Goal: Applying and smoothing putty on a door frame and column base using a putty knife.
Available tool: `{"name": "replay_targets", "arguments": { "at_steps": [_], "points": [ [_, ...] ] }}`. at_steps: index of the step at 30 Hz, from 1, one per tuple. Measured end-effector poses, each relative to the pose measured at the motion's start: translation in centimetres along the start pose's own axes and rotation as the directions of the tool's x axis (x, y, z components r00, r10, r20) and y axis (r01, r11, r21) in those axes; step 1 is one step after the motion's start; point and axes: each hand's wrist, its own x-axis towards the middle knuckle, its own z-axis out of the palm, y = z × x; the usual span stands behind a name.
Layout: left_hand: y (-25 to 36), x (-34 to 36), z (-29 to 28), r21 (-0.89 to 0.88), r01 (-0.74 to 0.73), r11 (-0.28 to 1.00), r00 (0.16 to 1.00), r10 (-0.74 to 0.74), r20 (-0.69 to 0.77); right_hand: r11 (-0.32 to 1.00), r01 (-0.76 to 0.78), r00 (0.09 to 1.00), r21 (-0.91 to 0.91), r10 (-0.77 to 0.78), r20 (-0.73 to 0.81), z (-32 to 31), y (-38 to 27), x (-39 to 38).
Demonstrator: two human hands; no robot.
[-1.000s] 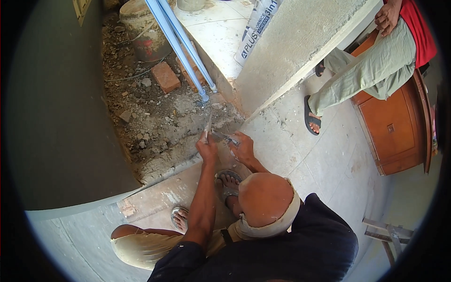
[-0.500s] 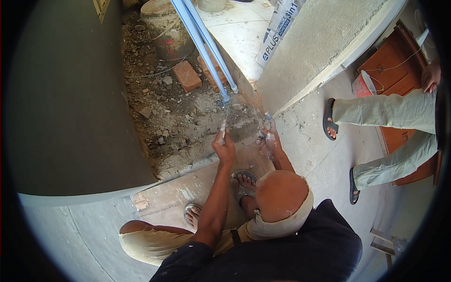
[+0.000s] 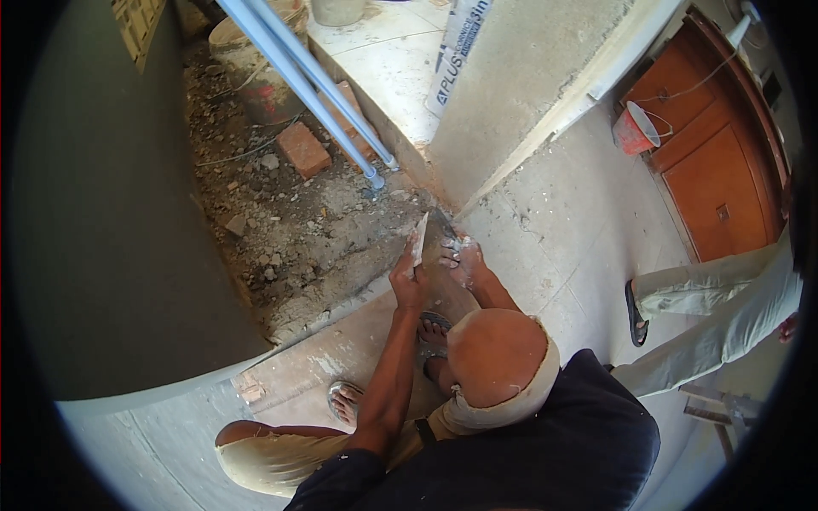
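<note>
My left hand [image 3: 409, 279] is closed on a narrow, flat tool coated pale white [image 3: 420, 238], held upright. Beside it, my right hand [image 3: 463, 262], smeared white, has its fingers curled at a dark grey tool [image 3: 439, 223], whose exact shape is unclear. The two hands are close together over the rough edge of the rubble strip [image 3: 281, 238]. Beyond them, two light blue pipes [image 3: 307, 85] end at the rubble. A red brick [image 3: 303, 152] lies left of the pipe ends.
A dirty bucket [image 3: 264, 98] stands in the rubble. A concrete wall [image 3: 528, 68] with a printed bag [image 3: 452, 68] beside it rises ahead. At right are a wooden cabinet [image 3: 707, 187], red bucket [image 3: 635, 128] and a co-worker's legs [image 3: 724, 315]. A dark curved wall [image 3: 111, 213] is at left.
My right hand has come in toward my left, and both tools now sit close together. The co-worker has moved down and rightward in the view, uncovering the red bucket and cabinet.
</note>
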Motion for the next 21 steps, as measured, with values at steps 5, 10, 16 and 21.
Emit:
{"name": "replay_targets", "arguments": {
  "at_steps": [5,10,16,21],
  "points": [
    [-2.4,0.6,-2.0,0.068,0.385,0.921,0.923,-0.384,-0.020,0.882,-0.134,0.918,-0.452,0.282,0.278,0.6,0.7,-4.6],
    [-6.4,2.0,-3.2,-0.293,0.572,0.766,0.773,-0.623,-0.121,0.612,0.002,1.000,-0.791,-0.009,-0.004,-3.2,-1.9,-7.6],
    [-3.2,2.6,-0.9,-0.606,0.659,0.445,0.589,-0.807,0.047,-0.101,-0.031,0.834,-0.994,-0.551,0.031,-12.3,-10.8,-7.9],
    [-5.3,2.5,-1.4,-0.751,0.648,0.132,0.449,-0.862,0.236,-0.354,-0.370,0.669,-0.859,-0.743,0.018,-10.9,-32.0,-9.3]
  ]
}}
